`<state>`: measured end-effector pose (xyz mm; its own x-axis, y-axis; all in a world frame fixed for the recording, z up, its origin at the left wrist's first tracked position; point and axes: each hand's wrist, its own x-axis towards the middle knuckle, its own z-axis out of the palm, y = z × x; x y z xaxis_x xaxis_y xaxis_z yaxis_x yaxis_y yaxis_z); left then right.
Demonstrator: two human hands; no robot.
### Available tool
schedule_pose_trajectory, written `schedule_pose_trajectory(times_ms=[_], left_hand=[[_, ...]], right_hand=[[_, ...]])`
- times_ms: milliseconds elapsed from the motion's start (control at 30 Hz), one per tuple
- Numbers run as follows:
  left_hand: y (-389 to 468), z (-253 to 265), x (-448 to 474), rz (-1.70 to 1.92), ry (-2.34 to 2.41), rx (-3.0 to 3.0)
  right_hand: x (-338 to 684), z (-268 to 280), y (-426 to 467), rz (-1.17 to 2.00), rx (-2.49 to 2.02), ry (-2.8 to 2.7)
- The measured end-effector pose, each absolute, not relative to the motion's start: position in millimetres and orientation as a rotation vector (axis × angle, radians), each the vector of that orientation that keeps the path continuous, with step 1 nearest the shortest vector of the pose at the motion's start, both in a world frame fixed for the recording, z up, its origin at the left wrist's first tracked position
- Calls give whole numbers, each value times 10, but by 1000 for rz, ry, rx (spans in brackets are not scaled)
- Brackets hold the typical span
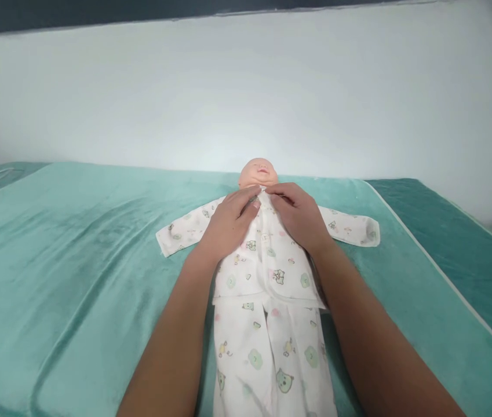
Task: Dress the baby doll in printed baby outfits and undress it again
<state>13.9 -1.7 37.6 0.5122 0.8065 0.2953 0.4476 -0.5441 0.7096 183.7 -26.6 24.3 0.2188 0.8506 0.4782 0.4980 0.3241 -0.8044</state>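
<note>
Doll [258, 171]: on its back on the teal blanket [76, 249], head away from the camera, long axis running near to far.
Left hand [229, 223]: flat on shirt [267, 260] collar, grip open.
Right hand [300, 217]: likewise flat, open.

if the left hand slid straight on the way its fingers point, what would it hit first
Probably the right hand: the left hand points up and right across the white printed baby top, fingertips nearly meeting it below the doll's bald plastic head.

A doll [258, 172] lies face up on the blanket. Its printed white shirt [267, 255] has both sleeves spread wide.
</note>
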Motion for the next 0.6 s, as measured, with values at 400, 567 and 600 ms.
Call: schedule_pose_trajectory(times_ms=[400,567,600], left_hand=[[35,344,138,855,927,2121],[108,158,77,964,1022,2140],[115,96,33,979,1107,2180]], right_hand=[[1903,271,-311,477,-1276,-1613],[2015,106,-315,465,-1293,-1581],[2059,44,-322,408,-1365,-1579]])
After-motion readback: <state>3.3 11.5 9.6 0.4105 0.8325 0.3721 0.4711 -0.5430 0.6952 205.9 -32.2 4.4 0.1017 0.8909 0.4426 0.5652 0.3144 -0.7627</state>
